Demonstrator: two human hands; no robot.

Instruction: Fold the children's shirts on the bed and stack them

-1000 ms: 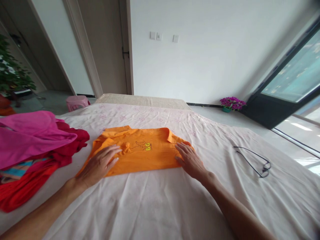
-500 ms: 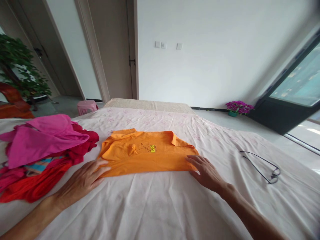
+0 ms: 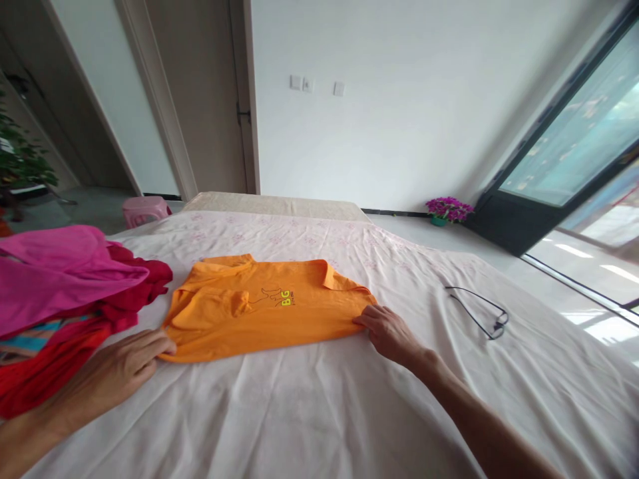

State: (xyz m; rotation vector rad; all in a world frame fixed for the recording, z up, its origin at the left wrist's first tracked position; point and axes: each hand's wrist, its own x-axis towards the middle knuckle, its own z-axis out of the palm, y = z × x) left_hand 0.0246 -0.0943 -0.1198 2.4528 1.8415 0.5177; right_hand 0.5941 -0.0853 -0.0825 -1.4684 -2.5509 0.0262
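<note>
An orange T-shirt [image 3: 299, 326] lies on the bed in front of me, its near edge folded over and a small print with yellow letters on it. Fabric is bunched up left of the print. My left hand [image 3: 130, 362] pinches the shirt's near left corner between thumb and fingers. At the near right corner, my right hand [image 3: 389, 329] has its fingers closed on the cloth. Just beyond my left wrist is a heap of pink and red clothes [image 3: 70, 273], with a striped piece showing in it.
A pale floral sheet [image 3: 309, 399] covers the bed. Black-framed glasses [image 3: 496, 327] lie on it to the right. Past the bed are a pink stool [image 3: 146, 211], a pot of purple flowers [image 3: 449, 209] and a leafy plant [image 3: 22, 156].
Both hands have gone from lying with spread fingers at the shirt's sides to gripping its near corners. The near left corner has been drawn outward. The view has turned right.
</note>
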